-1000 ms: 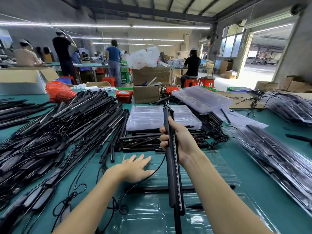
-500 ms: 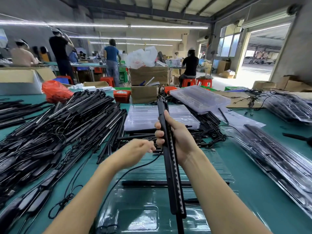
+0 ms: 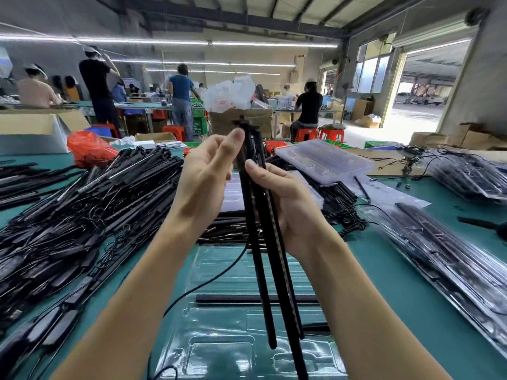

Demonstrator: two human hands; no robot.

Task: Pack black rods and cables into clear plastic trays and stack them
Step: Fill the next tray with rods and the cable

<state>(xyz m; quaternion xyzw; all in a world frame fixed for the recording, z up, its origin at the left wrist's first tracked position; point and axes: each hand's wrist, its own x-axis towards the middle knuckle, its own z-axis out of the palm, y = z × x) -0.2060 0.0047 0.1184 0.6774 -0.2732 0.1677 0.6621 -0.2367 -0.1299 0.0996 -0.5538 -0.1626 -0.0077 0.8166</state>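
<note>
Nearest you, the tray (image 3: 219,352) lies on the counter (image 3: 397,283) with one rod seated. Above it, your right hand (image 3: 290,212) grips two rods (image 3: 263,256); your left hand (image 3: 208,174) pinches their tops. The hanging cable (image 3: 208,283) may snag the pile (image 3: 82,215).

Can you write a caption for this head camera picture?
Both hands, left hand and right hand, hold black rods above a clear tray.
</note>
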